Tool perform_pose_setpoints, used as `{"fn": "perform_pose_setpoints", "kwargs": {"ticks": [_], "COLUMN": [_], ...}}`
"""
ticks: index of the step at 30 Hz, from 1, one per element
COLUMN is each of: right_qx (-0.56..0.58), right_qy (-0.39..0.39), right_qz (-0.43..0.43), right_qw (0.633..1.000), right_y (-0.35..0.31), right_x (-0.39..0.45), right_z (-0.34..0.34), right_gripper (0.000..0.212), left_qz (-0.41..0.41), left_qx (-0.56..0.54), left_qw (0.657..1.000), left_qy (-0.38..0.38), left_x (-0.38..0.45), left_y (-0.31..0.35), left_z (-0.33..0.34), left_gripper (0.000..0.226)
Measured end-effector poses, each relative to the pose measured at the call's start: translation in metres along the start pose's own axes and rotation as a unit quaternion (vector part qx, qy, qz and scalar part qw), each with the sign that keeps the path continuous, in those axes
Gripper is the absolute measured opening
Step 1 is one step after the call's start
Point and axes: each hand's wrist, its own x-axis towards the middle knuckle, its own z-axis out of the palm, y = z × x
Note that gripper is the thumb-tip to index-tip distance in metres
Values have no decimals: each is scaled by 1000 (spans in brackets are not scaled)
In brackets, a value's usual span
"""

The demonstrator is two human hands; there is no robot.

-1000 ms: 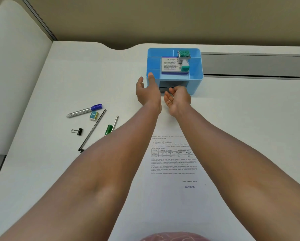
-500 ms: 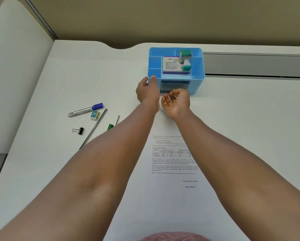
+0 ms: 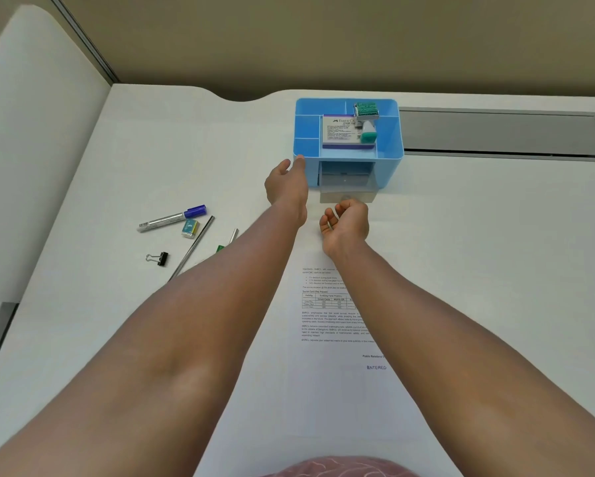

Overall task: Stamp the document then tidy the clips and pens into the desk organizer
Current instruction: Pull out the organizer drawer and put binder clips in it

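At my far left a white partition panel (image 3: 31,160) stands along the edge of the white desk (image 3: 193,139); on the desk near it lie a silver marker with a blue cap (image 3: 172,218), a small teal eraser (image 3: 190,228), a black binder clip (image 3: 158,258), a long grey pen (image 3: 196,246) and a green-ended pen (image 3: 226,242) which my left forearm partly hides; my left hand (image 3: 287,184) is released, fingers straight, its fingertips touching the front left corner of the blue desk organizer (image 3: 389,166); the organizer stands at the back of the desk, with a stamp pad box (image 3: 341,132) and a teal stamp (image 3: 366,120) in its top compartments; its clear drawer (image 3: 346,187) juts out at the front; my right hand (image 3: 346,223) is palm up just before the drawer, fingers curled at its front, though whether they grip it I cannot tell; the document (image 3: 334,315) lies under my forearms, marked ENTERED near its lower right; right of the organizer a grey cable tray lid (image 3: 502,134) sits flush in the desk; a beige wall (image 3: 323,39) runs behind.
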Motion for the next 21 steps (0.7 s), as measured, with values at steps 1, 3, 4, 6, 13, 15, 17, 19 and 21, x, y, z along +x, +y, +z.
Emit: {"fn": "perform_pose_setpoints", "kwargs": {"ticks": [1,3,4,6,13,15,17,19,21], "right_qx": [1,2,1,-1,1,1,-1,-11,-26], "right_qy": [1,0,-1,-5,-22,-25,-26,-28,-28], "right_qz": [1,5,7,13,19,19,20,18,17], "right_qw": [1000,1000,1000,1000,1000,1000,999,999,999], "right_y": [1,1,1,0,-3,-2,-2,-2,-1], "right_x": [0,-1,-1,-2,-5,-5,-6,-6,-6], "right_z": [-1,-2,-2,-2,-3,-4,-4,-4,-4], "right_gripper": [10,10,11,12,12,12,12,13,13], "left_qz": [1,1,1,-2,-15,-19,-22,-24,-25], "left_qx": [2,6,8,10,11,9,9,8,10], "left_qw": [1000,1000,1000,1000,1000,1000,1000,1000,1000], "left_qy": [2,3,4,3,8,8,9,9,12], "left_x": [0,-1,-1,-2,-4,-4,-5,-5,-6], "left_y": [0,0,1,1,1,1,1,0,0], "left_z": [-1,-2,-3,-4,-9,-11,-13,-14,-15], "left_gripper": [45,45,44,44,42,41,41,40,38]}}
